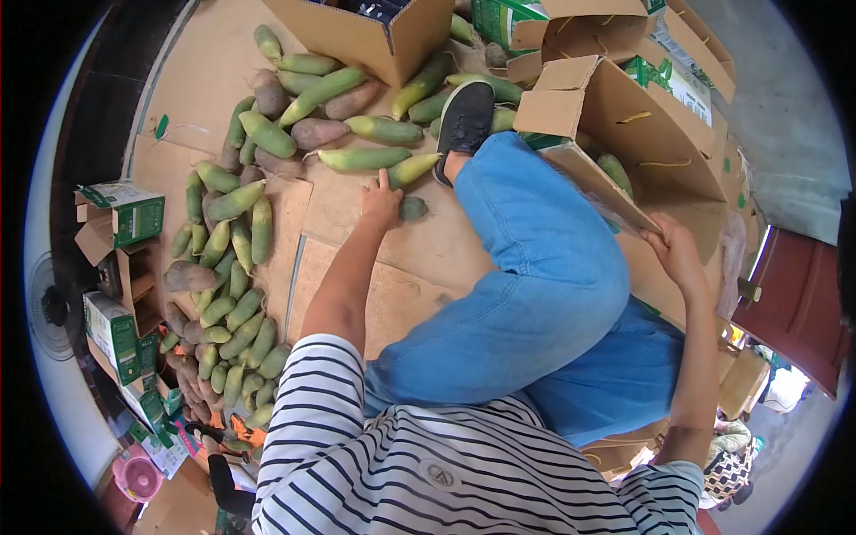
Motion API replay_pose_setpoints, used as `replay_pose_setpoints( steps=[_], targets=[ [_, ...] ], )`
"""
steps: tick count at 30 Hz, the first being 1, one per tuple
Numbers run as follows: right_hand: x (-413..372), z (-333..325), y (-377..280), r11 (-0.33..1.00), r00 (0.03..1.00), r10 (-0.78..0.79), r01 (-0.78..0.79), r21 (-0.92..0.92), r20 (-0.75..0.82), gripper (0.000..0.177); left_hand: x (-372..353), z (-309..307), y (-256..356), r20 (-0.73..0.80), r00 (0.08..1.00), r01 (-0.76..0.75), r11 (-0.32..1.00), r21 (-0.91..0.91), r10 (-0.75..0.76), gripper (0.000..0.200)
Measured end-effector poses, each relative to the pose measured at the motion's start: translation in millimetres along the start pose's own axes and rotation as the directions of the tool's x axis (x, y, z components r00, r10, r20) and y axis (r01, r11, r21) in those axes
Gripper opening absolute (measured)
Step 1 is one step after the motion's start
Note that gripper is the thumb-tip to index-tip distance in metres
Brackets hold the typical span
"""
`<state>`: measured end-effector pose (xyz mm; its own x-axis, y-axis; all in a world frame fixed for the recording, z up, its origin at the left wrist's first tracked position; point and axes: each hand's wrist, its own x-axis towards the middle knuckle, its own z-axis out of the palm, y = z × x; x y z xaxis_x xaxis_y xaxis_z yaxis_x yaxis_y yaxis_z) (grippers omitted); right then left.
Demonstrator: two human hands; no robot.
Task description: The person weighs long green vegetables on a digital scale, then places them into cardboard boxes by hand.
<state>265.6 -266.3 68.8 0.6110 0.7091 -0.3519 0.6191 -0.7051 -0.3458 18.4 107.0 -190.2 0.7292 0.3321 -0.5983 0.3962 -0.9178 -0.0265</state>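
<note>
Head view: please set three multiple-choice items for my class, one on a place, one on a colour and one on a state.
1. Where is the left hand?
A in a sink
B on the cardboard floor, beside a small green vegetable
C on a chair

2. What colour are the trousers?
A blue
B red
C white

3. What is the right hand doing?
A hanging free
B gripping a box flap
C holding a knife

Answers:
1 B: the fingers rest on the cardboard next to the vegetable.
2 A: both legs are in blue denim.
3 B: the fingers close over the flap's edge.
</note>
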Motion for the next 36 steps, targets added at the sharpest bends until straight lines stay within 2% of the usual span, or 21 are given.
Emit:
replay_pose_setpoints(
  steps=[4,6,8,10,12,13,14,16,19,21,23,25,27,29,30,33,36],
  targets=[
    [-1.1,-0.7,5.0,0.999,0.998,-0.049,0.050,0.020,-0.028,0.023,-28.2,35.8,5.5,-0.079,0.995,0.040,0.970,-0.239,-0.061,0.066],
    [-0.4,-1.9,1.2,1.000,1.000,0.002,-0.002,0.010,0.004,0.023,-51.2,56.9,7.9,-0.110,0.986,0.074,0.919,-0.388,-0.125,0.067],
    [-1.4,-2.1,2.0,1.000,1.000,0.016,-0.016,-0.004,-0.003,0.024,-76.4,82.8,5.6,-0.176,0.976,0.021,0.855,-0.518,-0.130,0.067],
    [-3.3,1.4,9.1,1.000,0.999,-0.004,0.003,-0.024,-0.043,0.025,-104.5,81.8,7.3,-0.027,0.984,0.107,0.708,-0.698,-0.175,0.071],
    [-5.1,3.3,10.8,0.998,0.996,-0.022,0.018,-0.057,-0.083,0.026,-121.4,94.8,3.9,-0.042,0.969,0.111,0.582,-0.805,-0.243,0.070],
    [-7.8,4.1,10.8,0.997,0.994,-0.022,0.014,-0.075,-0.103,0.026,-125.5,90.8,5.4,-0.043,0.963,0.104,0.515,-0.851,-0.266,0.070],
    [-9.5,3.8,11.1,0.997,0.997,-0.006,0.000,-0.075,-0.077,0.026,-127.7,86.1,6.3,-0.096,0.957,0.057,0.503,-0.863,-0.273,0.068],
    [-7.8,1.5,11.1,0.997,0.999,0.015,-0.017,-0.074,-0.028,0.026,-141.7,35.4,10.5,-0.203,0.932,-0.041,0.472,-0.881,-0.299,0.065],
    [-9.2,3.0,12.0,0.997,0.999,0.031,-0.032,-0.074,-0.024,0.028,-138.7,-41.8,20.6,-0.496,0.820,-0.338,0.458,-0.822,-0.286,0.065],
    [-10.4,4.0,12.7,0.996,0.999,0.033,-0.036,-0.076,-0.041,0.027,-147.9,-126.1,46.2,-0.752,0.613,-0.509,0.606,-0.611,-0.242,0.067],
    [-12.6,3.9,11.6,0.996,0.998,0.035,-0.038,-0.075,-0.048,0.027,-151.7,-191.1,74.9,-0.908,0.368,-0.610,0.684,-0.399,-0.200,0.067],
    [-13.5,3.1,10.1,0.996,0.998,0.039,-0.042,-0.072,-0.049,0.027,-156.0,-244.8,107.7,-0.960,0.252,-0.678,0.686,-0.264,-0.121,0.070],
    [-12.2,4.9,12.0,0.997,0.998,0.038,-0.041,-0.070,-0.056,0.026,-145.9,-275.8,141.8,-0.978,0.197,-0.715,0.672,-0.193,-0.070,0.075],
    [-12.9,3.1,12.7,0.996,0.998,0.033,-0.038,-0.082,-0.056,0.026,-122.8,-297.5,184.7,-0.996,0.086,-0.793,0.605,-0.072,-0.005,0.075],
    [-12.5,3.0,11.4,0.995,0.998,0.032,-0.036,-0.092,-0.051,0.025,-118.1,-297.6,195.3,-0.978,0.201,-0.810,0.571,-0.133,0.056,0.071],
    [-13.3,1.1,9.7,0.994,0.999,0.031,-0.034,-0.100,-0.026,0.026,-95.6,-287.0,208.4,-0.949,0.221,-0.756,0.655,-0.021,0.225,0.056],
    [-14.8,0.0,9.8,0.997,0.999,0.038,-0.040,-0.072,-0.033,0.027,-91.0,-282.1,197.5,-0.889,0.216,-0.748,0.654,0.115,0.404,0.044]
  ],
)
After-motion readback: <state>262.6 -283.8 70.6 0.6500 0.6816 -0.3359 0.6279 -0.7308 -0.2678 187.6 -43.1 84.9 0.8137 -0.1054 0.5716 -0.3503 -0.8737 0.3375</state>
